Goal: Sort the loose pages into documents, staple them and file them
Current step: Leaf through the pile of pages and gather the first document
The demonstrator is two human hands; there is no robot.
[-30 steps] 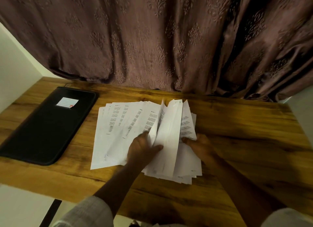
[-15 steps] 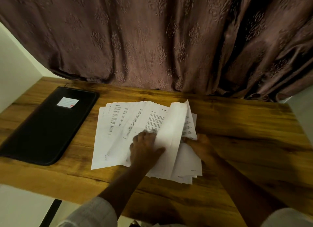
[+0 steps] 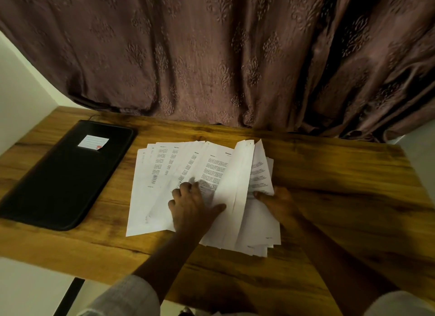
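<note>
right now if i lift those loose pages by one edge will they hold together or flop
Probably floppy: the raised sheet bows along its length. The loose pages lie fanned with staggered edges, so they would likely slide apart rather than lift as one. They are thin paper on a wooden table, so a push may scatter them.

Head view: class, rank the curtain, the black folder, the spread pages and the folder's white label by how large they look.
1. Curtain, by far the largest.
2. Black folder and spread pages: too alike to rank.
3. White label, the smallest.
</note>
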